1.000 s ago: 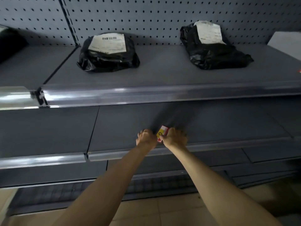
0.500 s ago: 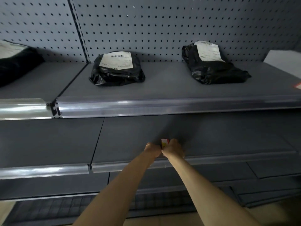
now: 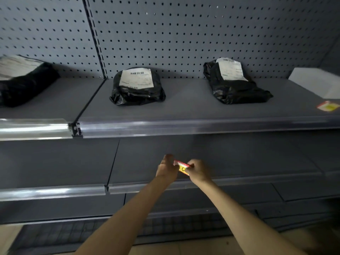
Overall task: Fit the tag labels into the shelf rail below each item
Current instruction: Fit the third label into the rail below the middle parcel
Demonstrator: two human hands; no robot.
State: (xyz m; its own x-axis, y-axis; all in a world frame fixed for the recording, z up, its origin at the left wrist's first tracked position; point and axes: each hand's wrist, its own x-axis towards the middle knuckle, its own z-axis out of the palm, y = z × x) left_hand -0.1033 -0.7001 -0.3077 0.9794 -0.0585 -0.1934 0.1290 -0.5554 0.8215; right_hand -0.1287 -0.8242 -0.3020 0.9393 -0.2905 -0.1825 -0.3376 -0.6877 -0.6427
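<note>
A small red, white and yellow tag label (image 3: 182,167) is pinched between my left hand (image 3: 167,167) and my right hand (image 3: 199,171), each holding one end. Both hands hover over the lower shelf, well below the clear upper shelf rail (image 3: 184,128). On the upper shelf lie two black wrapped parcels with white shipping labels, one at the centre (image 3: 137,86) and one to the right (image 3: 233,81). Another tag label (image 3: 328,106) lies flat on the upper shelf at the far right.
A third black parcel (image 3: 24,80) lies on the upper shelf in the left bay. A white box (image 3: 318,82) stands at the far right. The lower shelf rail (image 3: 239,181) runs just below my hands. Grey pegboard (image 3: 184,34) backs the shelving.
My view has tilted upward, so the shelves sit lower in frame. My hands have drawn slightly apart and turned the tag label flat, showing its yellow face.
</note>
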